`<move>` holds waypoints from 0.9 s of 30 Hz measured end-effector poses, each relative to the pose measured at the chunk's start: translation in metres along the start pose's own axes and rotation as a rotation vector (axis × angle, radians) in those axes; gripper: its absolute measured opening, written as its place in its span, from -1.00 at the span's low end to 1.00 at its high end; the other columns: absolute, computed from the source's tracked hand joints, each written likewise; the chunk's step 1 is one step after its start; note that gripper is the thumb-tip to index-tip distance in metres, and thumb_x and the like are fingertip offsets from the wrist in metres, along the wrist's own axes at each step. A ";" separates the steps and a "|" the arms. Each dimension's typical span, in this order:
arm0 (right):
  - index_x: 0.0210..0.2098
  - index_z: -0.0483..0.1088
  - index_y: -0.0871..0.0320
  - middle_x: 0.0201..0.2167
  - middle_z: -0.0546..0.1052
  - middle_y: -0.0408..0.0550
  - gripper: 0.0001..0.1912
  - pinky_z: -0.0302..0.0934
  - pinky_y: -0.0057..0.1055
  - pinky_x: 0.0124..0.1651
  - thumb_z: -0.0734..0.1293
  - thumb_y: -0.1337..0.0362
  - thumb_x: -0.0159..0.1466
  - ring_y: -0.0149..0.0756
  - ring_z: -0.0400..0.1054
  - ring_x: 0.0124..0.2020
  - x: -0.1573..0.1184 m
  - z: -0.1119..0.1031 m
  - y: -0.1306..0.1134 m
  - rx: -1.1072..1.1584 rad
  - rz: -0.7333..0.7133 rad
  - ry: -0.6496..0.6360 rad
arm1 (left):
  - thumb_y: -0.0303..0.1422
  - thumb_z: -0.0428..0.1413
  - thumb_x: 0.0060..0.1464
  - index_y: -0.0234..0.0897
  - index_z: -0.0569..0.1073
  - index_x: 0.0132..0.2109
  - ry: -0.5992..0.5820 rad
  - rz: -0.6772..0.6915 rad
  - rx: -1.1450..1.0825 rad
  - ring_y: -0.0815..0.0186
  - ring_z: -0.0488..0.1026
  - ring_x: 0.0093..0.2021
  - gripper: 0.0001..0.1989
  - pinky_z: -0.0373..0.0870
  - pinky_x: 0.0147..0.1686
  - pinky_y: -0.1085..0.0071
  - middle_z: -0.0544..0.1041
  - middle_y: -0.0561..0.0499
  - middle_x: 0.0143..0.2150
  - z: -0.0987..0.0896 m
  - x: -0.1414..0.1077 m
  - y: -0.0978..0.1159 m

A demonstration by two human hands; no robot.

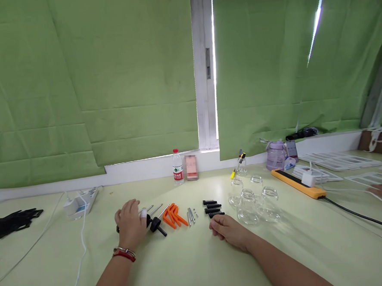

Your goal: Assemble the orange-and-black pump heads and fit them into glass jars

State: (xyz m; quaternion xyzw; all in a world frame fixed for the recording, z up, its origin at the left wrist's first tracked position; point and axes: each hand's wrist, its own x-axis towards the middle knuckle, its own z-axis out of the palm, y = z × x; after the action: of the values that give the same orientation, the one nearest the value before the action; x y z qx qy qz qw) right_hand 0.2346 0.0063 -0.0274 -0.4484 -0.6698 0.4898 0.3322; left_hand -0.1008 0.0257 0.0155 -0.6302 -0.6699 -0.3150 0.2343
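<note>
Hands point(131, 224), black parts point(156, 224), clear jars point(247, 208), rear jar point(242, 171) holding tools point(242, 156)

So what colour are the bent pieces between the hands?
The bent pieces are orange (head view).

On the table point(192, 263), rods point(192, 216) lie left of jars point(247, 208), before a bottle point(177, 172).

Bare surface point(185, 264) between forearms: straight way in to orange angled pieces point(173, 215) and metal bolts point(191, 215). Narrow gap between nuts point(196, 213) and black ribbed parts point(211, 205). Right hand point(228, 230) crowds near end of black parts. Glass jars point(248, 210) bar way beyond right wrist; orange power strip point(297, 185) walls off farther right. White cable point(83, 236) crosses surface left of left hand point(130, 224).
</note>
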 end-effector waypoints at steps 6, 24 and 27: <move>-0.39 0.29 0.16 -0.53 0.30 -0.20 -0.77 0.03 -0.51 -0.45 0.22 0.10 0.21 -0.48 0.09 -0.54 0.001 -0.001 0.001 -0.080 -0.028 -0.006 | -0.50 -0.08 0.07 -0.24 0.29 0.06 -0.085 0.597 -0.239 0.13 0.19 0.17 -0.62 0.00 0.16 0.05 0.36 -0.14 0.11 -0.019 -0.029 0.065; -0.36 0.36 0.16 -0.51 0.31 -0.18 -0.89 0.03 -0.52 -0.42 0.24 0.26 0.17 -0.44 0.12 -0.47 -0.003 -0.001 -0.007 -0.248 -0.109 0.018 | -0.54 -0.05 0.00 -0.22 0.43 -0.28 -0.550 0.798 -0.378 0.25 0.39 -0.22 -0.79 0.31 -0.19 0.32 0.50 -0.04 -0.24 -0.021 -0.042 0.084; -0.35 0.36 0.16 -0.51 0.31 -0.18 -0.89 0.03 -0.52 -0.42 0.25 0.26 0.16 -0.44 0.12 -0.47 -0.004 -0.002 -0.010 -0.262 -0.097 0.020 | -0.52 -0.05 0.02 -0.20 0.43 -0.19 -0.373 0.662 -0.349 0.19 0.35 -0.06 -0.74 0.20 0.00 0.18 0.47 -0.06 -0.09 -0.016 -0.032 0.068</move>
State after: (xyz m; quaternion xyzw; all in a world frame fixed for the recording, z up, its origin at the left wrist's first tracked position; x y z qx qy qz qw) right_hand 0.2351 0.0020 -0.0177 -0.4599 -0.7456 0.3771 0.3005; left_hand -0.0317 -0.0071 0.0123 -0.8881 -0.3986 -0.2118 0.0873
